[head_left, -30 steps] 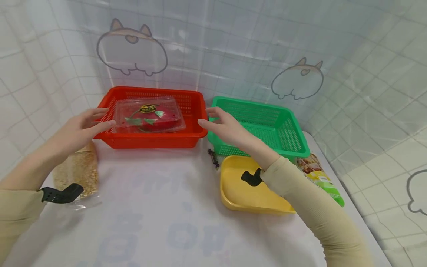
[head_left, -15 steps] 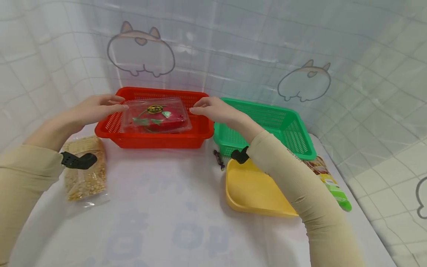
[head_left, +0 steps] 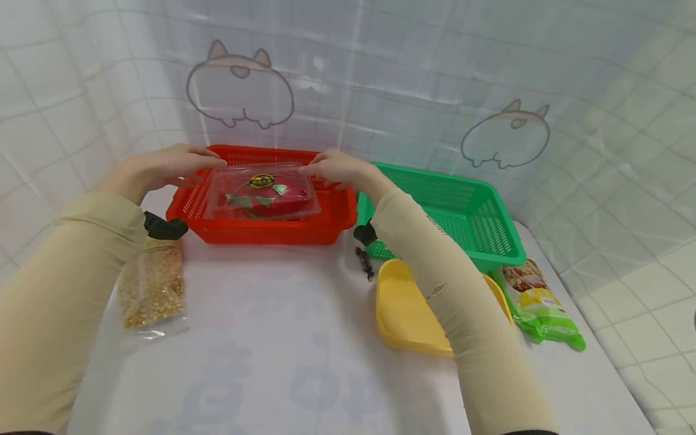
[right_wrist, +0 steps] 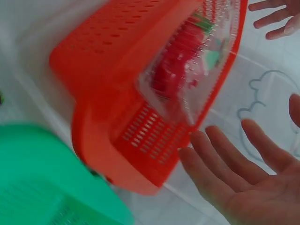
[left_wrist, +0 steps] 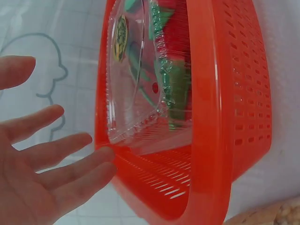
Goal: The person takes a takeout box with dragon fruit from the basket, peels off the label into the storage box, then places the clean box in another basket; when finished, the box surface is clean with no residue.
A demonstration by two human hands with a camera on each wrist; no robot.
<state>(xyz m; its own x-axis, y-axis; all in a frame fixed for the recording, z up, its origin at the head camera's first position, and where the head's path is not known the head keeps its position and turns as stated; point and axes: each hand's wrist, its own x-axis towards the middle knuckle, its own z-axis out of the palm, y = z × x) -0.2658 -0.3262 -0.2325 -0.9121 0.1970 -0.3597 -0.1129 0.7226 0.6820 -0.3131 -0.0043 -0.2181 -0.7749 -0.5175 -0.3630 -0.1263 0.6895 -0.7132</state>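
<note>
Container (head_left: 263, 192): clear plastic box inside the red basket (head_left: 272, 232), with red and green contents showing through and a black and yellow sticker (head_left: 262, 180) on its lid.
Left hand (head_left: 174, 164): over the left end of the red basket, fingers extended and spread, holding nothing; its fingertips are close to the basket rim and the container's near corner, and whether they touch either, I cannot tell.
Right hand (head_left: 339, 169): over the right end of the red basket, fingers long and parted with nothing in their grasp; in the head view one fingertip overlaps the container's far right corner, while the right wrist view shows the fingers apart from it.
Sleeves: beige on both arms, with a black strap (head_left: 165, 227) at the left cuff and another at the right.
Green basket (head_left: 502, 223): just right of the red basket, partly behind the right forearm.
Yellow tray (head_left: 405, 314): in front of the green basket, partly covered by the right sleeve.
Small dark item (head_left: 364, 264): on the white table (head_left: 283, 362), between red basket and yellow tray; too small to identify.
Grain bag (head_left: 154, 284): transparent, lying at left near the left forearm.
Packet (head_left: 544, 305): brown, yellow and green, right of the yellow tray.
Backdrop (head_left: 408, 48): pale gridded sheet with cartoon animal outlines.
</note>
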